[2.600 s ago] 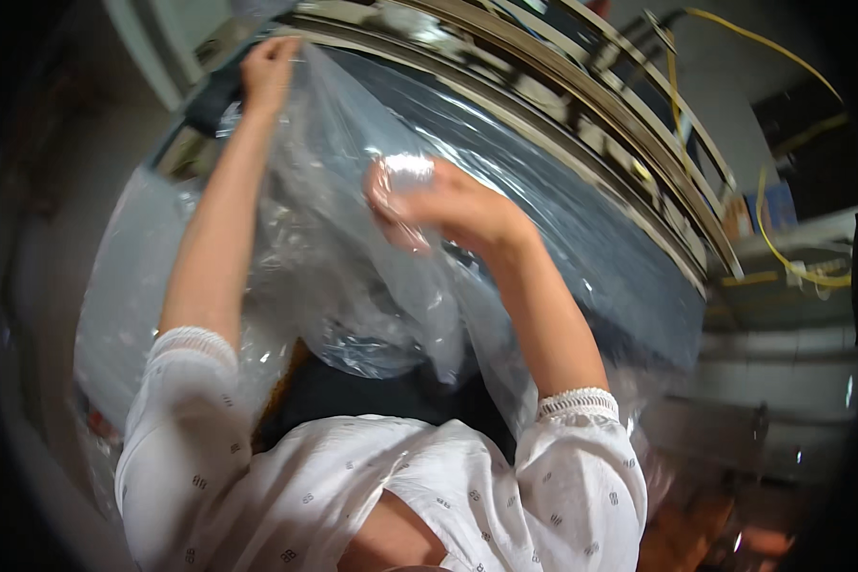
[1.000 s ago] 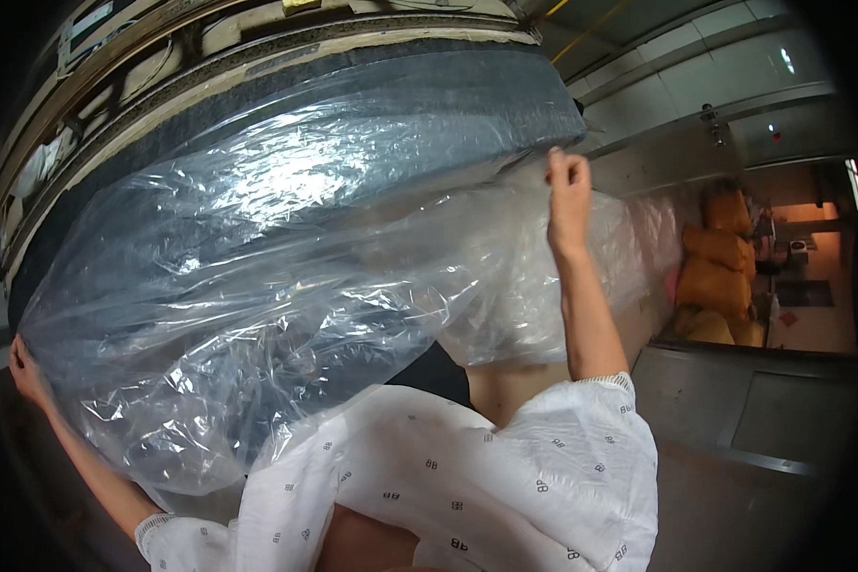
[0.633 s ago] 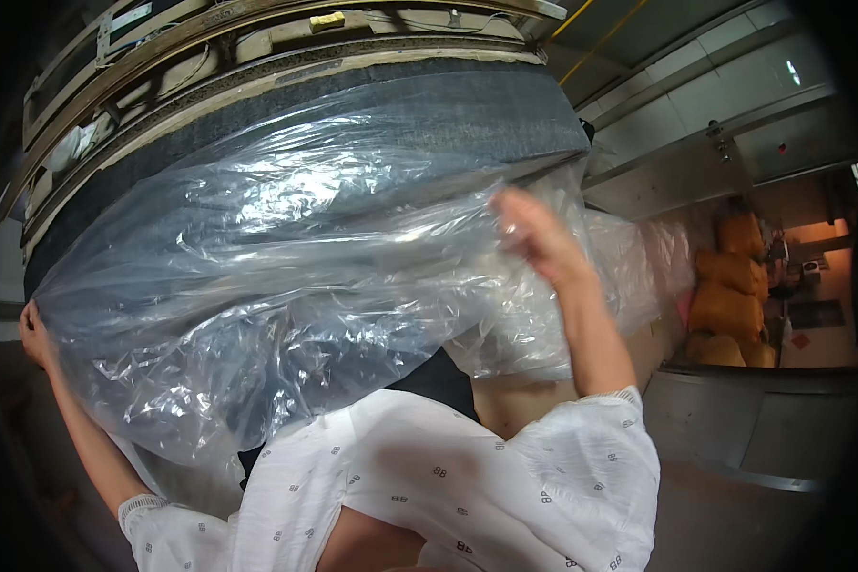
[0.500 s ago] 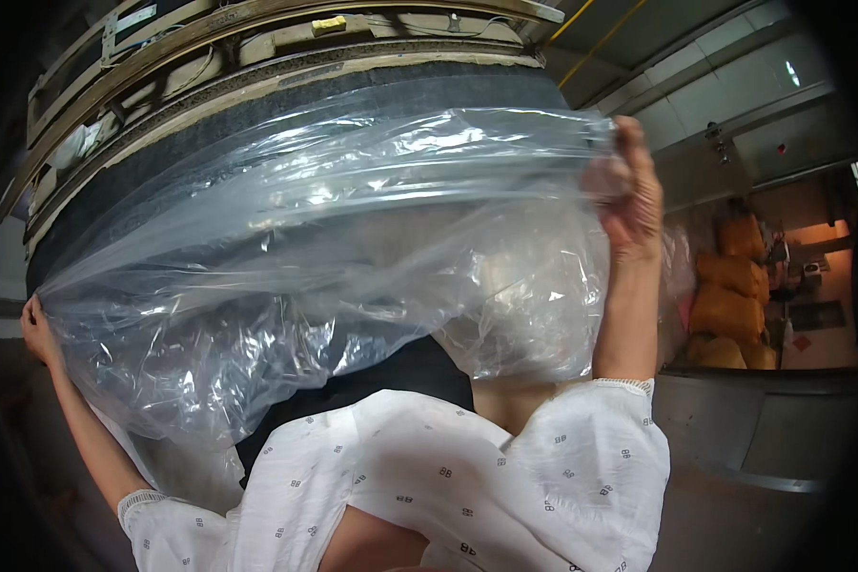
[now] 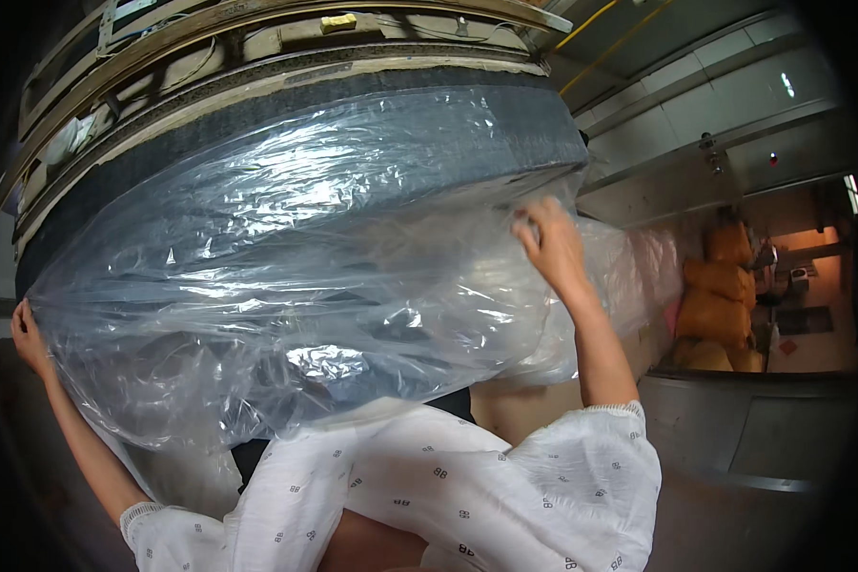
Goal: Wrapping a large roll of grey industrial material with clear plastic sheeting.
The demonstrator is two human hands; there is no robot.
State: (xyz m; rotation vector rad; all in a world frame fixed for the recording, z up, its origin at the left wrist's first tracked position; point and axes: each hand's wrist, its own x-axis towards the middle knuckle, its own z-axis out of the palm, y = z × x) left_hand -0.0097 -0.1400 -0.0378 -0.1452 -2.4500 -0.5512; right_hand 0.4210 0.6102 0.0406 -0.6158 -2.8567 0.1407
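Note:
A large clear plastic sheet, wrinkled and glossy, lies across a dark grey padded worktop and hangs down its near side toward my body. At the far left, my left hand pinches the sheet's edge at the worktop's corner, drawing folds out from that point. My right hand is over the sheet's right part, its fingers loosely bent and apart, with no plastic visibly gripped in them. The sheet's near edge droops against my white patterned shirt.
Beyond the worktop runs a wooden and metal frame with a small yellow block on it. More clear plastic trails off to the right. Several orange-brown sacks are stacked farther right, near a tiled wall.
My right hand has let go of the sheet's right edge and come down and left. The raised plastic has settled flatter over the worktop. My left hand stays at its corner.

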